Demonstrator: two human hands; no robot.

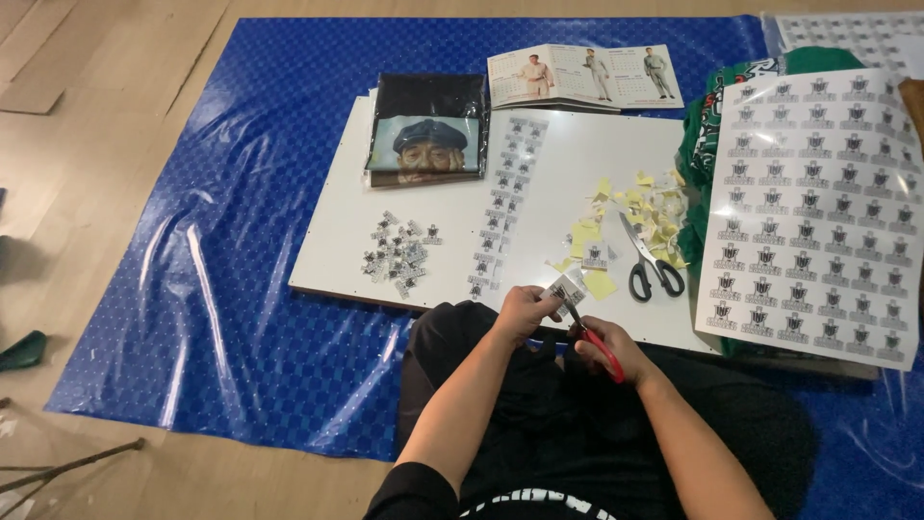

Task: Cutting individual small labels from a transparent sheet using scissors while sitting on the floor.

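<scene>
1. Left hand (pixel 525 313): pinched on a small sticker strip (pixel 566 287), just above the white tabletop's (pixel 577 164) near edge.
2. Right hand (pixel 606 349): closed around red-handled scissors (pixel 589 335), blades at the strip.
3. On the tabletop: black-handled scissors (pixel 651 262), yellow paper scraps (pixel 647 207), pile of cut stickers (pixel 397 252).
4. At right: large sticker sheet (pixel 816 217).

Before you a white board (pixel 577 173) rests on a blue plastic sheet (pixel 241 241) spread over the wooden floor (pixel 87 125). On the board lie a dark folded garment (pixel 428 130), an open booklet (pixel 582 77), sticker strips (pixel 505 193), small cut stickers (pixel 397 250), yellow paper scraps (pixel 635 217) and black scissors (pixel 650 265).
</scene>
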